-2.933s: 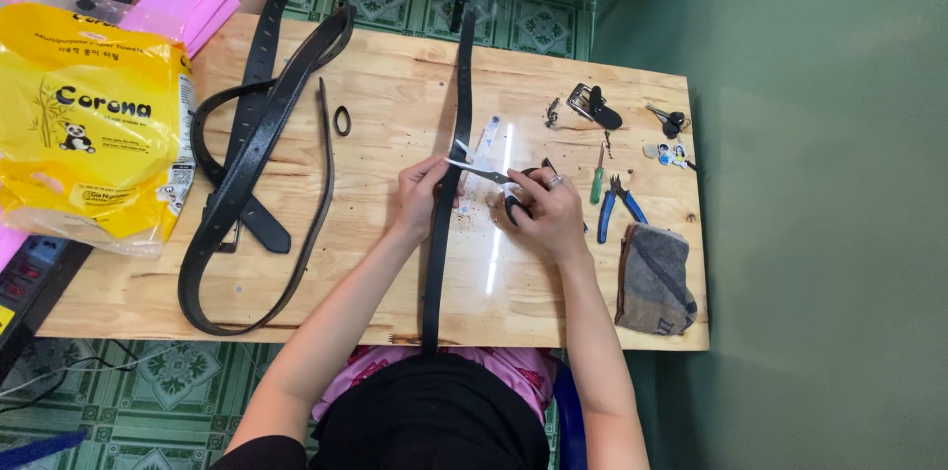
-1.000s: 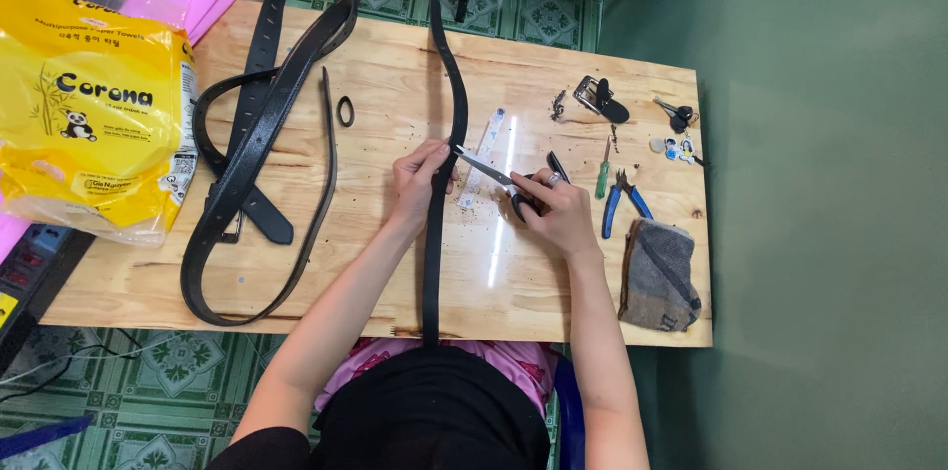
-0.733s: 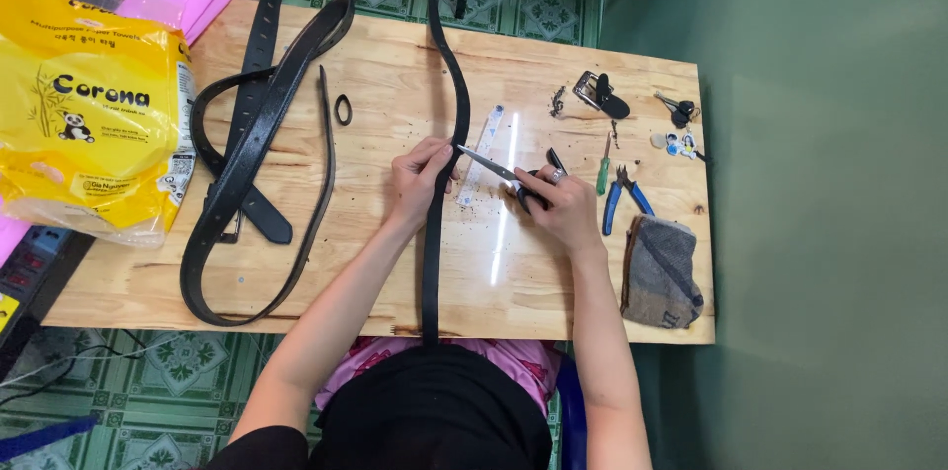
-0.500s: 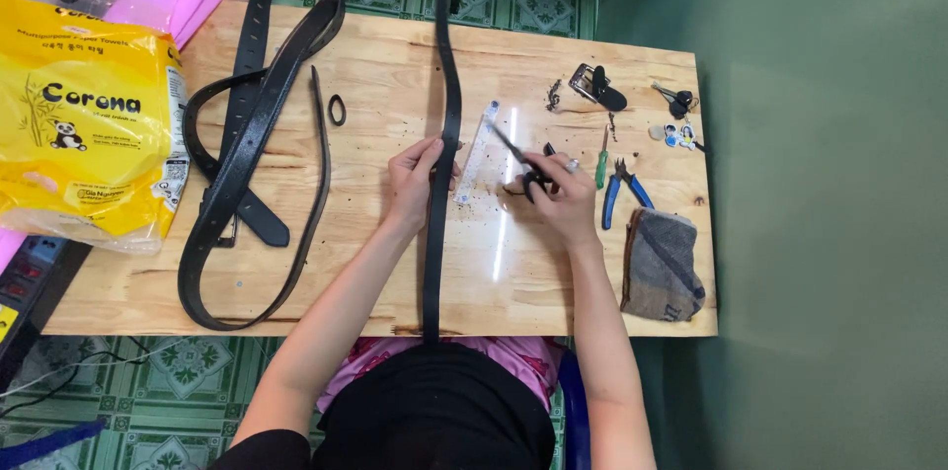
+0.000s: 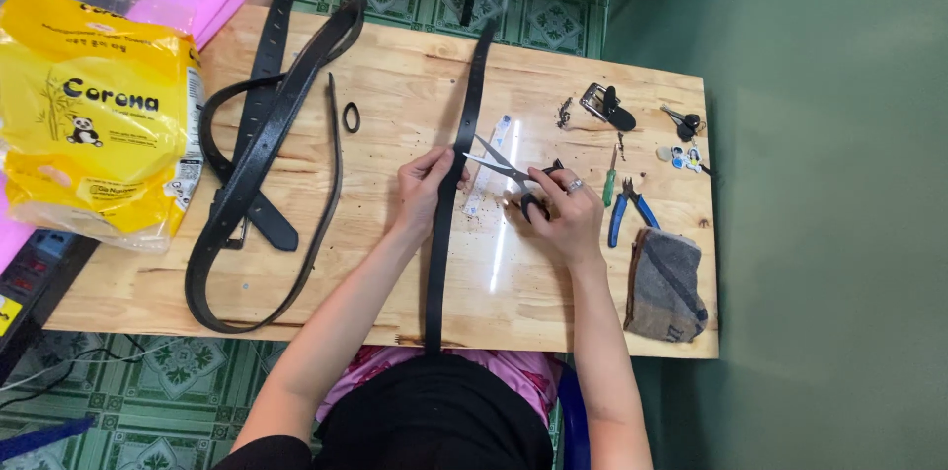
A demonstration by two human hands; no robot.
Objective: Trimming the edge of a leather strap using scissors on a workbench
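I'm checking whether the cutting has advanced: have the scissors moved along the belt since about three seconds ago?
Yes. The scissors in the right hand now point up-left, open tips at the belt, further from the green screwdriver.

The yellow bag [image 5: 94,115] is cut off by the left edge. The belt [image 5: 449,223] passes under the left hand [image 5: 425,189]. Small bits [image 5: 681,156] near the keys are too small to tell.

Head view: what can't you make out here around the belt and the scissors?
- Black belt: near end drops below the table edge; far end blurs out past the table.
- Scissors: handles hidden inside the right hand; whether the open blades touch the belt is unclear.
- Left hand: fingertips hidden behind the belt.
- Small bits by the buckle: too small to identify.
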